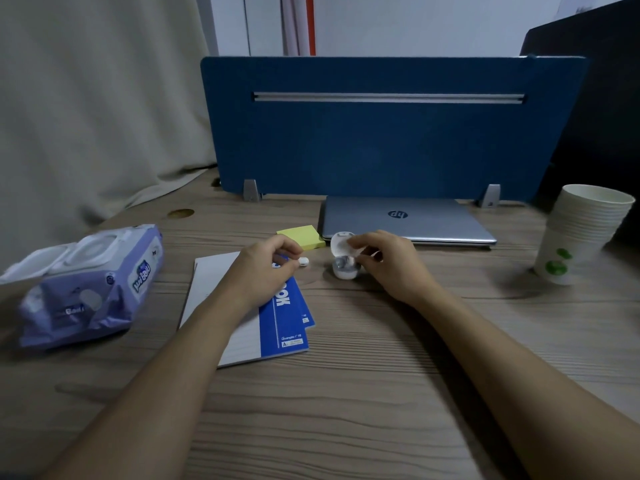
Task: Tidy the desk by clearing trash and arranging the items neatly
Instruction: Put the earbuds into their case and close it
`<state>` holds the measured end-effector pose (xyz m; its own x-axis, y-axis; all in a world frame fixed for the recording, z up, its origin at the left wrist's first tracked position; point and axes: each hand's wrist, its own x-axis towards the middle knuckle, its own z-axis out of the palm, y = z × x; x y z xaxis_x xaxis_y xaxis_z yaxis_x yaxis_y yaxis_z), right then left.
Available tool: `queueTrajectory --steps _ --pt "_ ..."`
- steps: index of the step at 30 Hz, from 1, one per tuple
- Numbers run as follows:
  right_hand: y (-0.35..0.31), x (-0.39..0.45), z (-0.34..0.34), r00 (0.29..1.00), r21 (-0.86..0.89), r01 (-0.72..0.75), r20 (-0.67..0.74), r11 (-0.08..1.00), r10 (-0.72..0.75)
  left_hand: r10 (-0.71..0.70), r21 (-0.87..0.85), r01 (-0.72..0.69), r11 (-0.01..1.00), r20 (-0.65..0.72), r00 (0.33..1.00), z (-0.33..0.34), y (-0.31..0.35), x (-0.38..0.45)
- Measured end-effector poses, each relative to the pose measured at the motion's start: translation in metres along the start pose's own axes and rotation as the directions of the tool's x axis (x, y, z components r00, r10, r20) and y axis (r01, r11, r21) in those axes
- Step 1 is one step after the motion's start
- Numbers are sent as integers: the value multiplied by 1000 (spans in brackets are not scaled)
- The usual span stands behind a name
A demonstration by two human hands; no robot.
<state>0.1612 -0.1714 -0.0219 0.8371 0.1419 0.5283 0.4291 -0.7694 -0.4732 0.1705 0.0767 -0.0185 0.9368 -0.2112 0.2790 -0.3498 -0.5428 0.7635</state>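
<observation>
A small white earbud case (pixel 343 268) stands on the wooden desk (pixel 346 393) with its lid open. My right hand (pixel 388 265) curls over it and pinches something small and white at the case's mouth. My left hand (pixel 266 268) pinches a white earbud (pixel 303 261) just left of the case, above a blue and white notebook (pixel 277 327). A yellow sticky-note pad (pixel 306 236) lies behind my hands. A closed silver laptop (pixel 408 220) sits at the back.
A purple wet-wipe pack (pixel 86 285) lies at the left with its flap up. A stack of white paper cups (pixel 578 233) stands at the right. A blue divider panel (pixel 388 133) closes the desk's far edge, and a beige curtain (pixel 86 98) hangs at the left.
</observation>
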Motion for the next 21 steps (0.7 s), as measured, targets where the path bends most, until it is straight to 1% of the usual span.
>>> queueTrajectory --steps 7,11,13,15,17,18,21 --pt "4 0 -1 997 49 -64 -48 997 66 -45 -3 45 999 28 999 2 3 -2" --pt "11 -1 -2 985 84 -123 -111 989 132 -58 118 53 992 38 998 8 6 0" --pt "17 -1 -3 970 120 -178 -143 977 195 -83 187 70 980 64 994 8 7 8" --pt "22 1 -4 956 149 -233 -146 961 254 -126 260 85 962 144 982 4 9 21" --pt "25 2 -5 951 150 -256 -140 955 277 -144 301 69 951 232 962 2 10 33" --pt "26 3 -5 949 151 -262 -137 953 282 -140 318 54 947 252 957 2 9 37" --pt "28 2 -4 950 152 -269 -124 951 288 -78 383 -12 924 220 972 7 1 43"
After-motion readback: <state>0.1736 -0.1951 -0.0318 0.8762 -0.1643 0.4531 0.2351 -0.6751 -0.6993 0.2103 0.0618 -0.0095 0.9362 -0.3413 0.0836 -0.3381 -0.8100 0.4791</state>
